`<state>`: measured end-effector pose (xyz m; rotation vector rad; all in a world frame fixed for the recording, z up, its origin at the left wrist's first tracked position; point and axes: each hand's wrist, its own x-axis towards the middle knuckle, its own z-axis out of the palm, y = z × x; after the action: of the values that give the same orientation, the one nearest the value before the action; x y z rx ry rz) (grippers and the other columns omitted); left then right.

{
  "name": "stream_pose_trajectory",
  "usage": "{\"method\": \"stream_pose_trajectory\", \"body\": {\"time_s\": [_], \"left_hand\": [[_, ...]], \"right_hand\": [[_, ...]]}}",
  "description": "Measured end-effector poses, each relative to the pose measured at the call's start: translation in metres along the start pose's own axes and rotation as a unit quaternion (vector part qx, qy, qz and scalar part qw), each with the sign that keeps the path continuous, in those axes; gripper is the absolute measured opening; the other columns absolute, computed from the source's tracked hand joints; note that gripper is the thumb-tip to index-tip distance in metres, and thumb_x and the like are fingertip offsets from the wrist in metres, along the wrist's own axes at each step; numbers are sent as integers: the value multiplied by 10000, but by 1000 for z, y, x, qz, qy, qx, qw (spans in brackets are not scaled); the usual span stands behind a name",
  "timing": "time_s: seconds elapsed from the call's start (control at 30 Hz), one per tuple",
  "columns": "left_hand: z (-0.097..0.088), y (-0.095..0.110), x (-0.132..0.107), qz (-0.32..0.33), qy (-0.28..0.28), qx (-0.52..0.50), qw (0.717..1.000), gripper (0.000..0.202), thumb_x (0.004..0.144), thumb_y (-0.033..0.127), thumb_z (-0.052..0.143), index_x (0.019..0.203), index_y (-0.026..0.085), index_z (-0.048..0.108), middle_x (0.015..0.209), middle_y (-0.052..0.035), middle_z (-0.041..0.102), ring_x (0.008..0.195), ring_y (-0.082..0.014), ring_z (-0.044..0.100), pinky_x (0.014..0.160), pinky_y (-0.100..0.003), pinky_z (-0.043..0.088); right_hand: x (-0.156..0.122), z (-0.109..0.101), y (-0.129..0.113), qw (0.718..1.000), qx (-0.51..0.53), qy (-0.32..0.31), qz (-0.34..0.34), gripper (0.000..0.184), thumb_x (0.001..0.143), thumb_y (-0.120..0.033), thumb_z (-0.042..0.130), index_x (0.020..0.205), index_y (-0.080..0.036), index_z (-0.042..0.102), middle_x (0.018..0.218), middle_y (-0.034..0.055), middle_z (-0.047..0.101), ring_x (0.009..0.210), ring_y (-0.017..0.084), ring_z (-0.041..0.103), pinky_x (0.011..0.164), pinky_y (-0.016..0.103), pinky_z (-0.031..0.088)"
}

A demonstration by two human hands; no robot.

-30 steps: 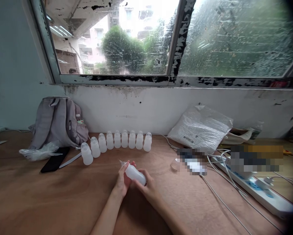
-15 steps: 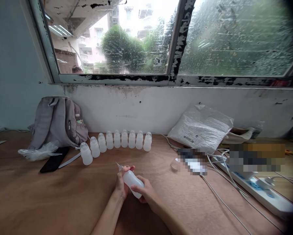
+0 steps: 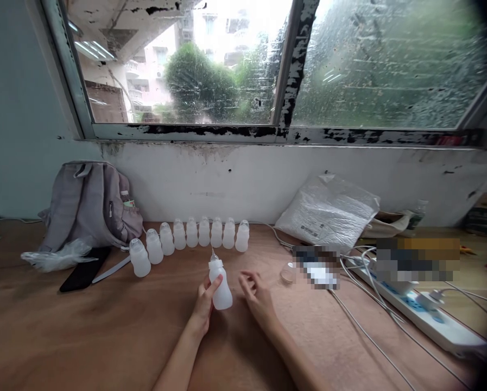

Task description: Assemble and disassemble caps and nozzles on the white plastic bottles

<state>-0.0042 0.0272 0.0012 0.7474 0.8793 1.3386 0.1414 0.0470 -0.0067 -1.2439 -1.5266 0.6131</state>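
My left hand (image 3: 204, 303) is closed around a frosted white squeeze bottle (image 3: 222, 290) with a thin pointed nozzle at its top. The bottle is nearly upright, its tip leaning slightly left. To its right, my right hand (image 3: 256, 293) is off the bottle, with fingers loosely curled and apart and nothing seen in them. Beyond the hands, several similar frosted bottles (image 3: 191, 233) with clear tops stand in a curved row. A small clear round cap-like piece (image 3: 288, 273) lies on the table to the right of my right hand.
A grey backpack (image 3: 90, 203), a crumpled clear bag (image 3: 58, 255) and a black flat object (image 3: 84, 270) are at the left. At the right lie a plastic-wrapped package (image 3: 328, 212), cables and a white power strip (image 3: 450, 331). A wall and window (image 3: 178, 81) close off the back.
My right hand has let go of the bottle and moved right. The bottle has turned from tilted to nearly upright in my left hand. The view has shifted slightly.
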Motion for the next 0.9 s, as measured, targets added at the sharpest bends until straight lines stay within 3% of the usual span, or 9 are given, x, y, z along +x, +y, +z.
{"method": "stream_pose_trajectory", "body": {"time_s": [0.07,0.13,0.23,0.33,0.43,0.53,0.63,0.77,0.9], "left_hand": [[-3,1,1,-6,12,14,1000,431,655,425,633,975,139,596,862,-66,620,727,-154,575,593,-210,409],[-4,2,1,3,14,32,999,419,655,434,629,950,138,602,832,-57,616,704,-149,569,584,-207,401],[-5,4,2,41,5,74,996,373,649,421,636,877,127,611,766,-48,603,658,-135,549,571,-201,385],[-5,2,5,58,1,101,993,439,624,384,667,973,136,569,792,-60,609,683,-148,557,577,-206,389],[-6,-3,9,68,-6,139,988,504,573,351,707,1005,150,545,784,-69,626,689,-170,574,590,-229,405],[-7,-7,12,108,-26,194,975,390,550,317,722,880,148,597,799,-79,638,741,-190,580,653,-247,417],[-7,-7,13,127,-33,231,964,328,570,302,707,852,151,633,843,-83,644,788,-203,571,697,-254,413],[-7,-6,14,121,-16,230,965,304,534,270,724,809,150,673,832,-78,650,766,-205,560,685,-247,407],[-6,-6,14,109,-20,226,968,307,511,253,737,798,155,691,820,-79,650,766,-209,553,701,-255,402]], "right_hand": [[14,-19,17,980,-133,133,-65,319,760,-388,458,963,-160,552,1052,128,490,1037,265,429,896,423,322],[26,-39,36,949,-217,217,-76,350,749,-330,439,1041,-151,511,1148,149,440,1119,287,368,929,469,267],[38,-64,62,931,-249,265,-24,440,704,-270,415,1117,-124,459,1225,168,401,1186,304,310,941,481,255],[42,-76,76,956,-176,221,73,475,657,-282,451,1103,-119,469,1117,164,508,1097,303,429,917,460,317],[42,-72,72,975,-19,180,128,450,615,-343,575,1018,-161,492,937,104,581,904,259,559,833,407,426],[39,-59,55,952,201,166,164,453,557,-378,682,914,-194,473,828,36,575,719,195,608,716,349,505],[34,-49,36,916,336,95,199,465,548,-349,721,912,-206,471,718,-8,574,580,147,601,613,296,525],[30,-42,25,912,350,29,213,378,594,-398,691,851,-187,511,572,-26,558,477,110,559,449,209,472],[25,-38,24,935,280,10,215,364,613,-496,636,681,-170,488,444,-53,487,314,50,407,288,150,268]]}}
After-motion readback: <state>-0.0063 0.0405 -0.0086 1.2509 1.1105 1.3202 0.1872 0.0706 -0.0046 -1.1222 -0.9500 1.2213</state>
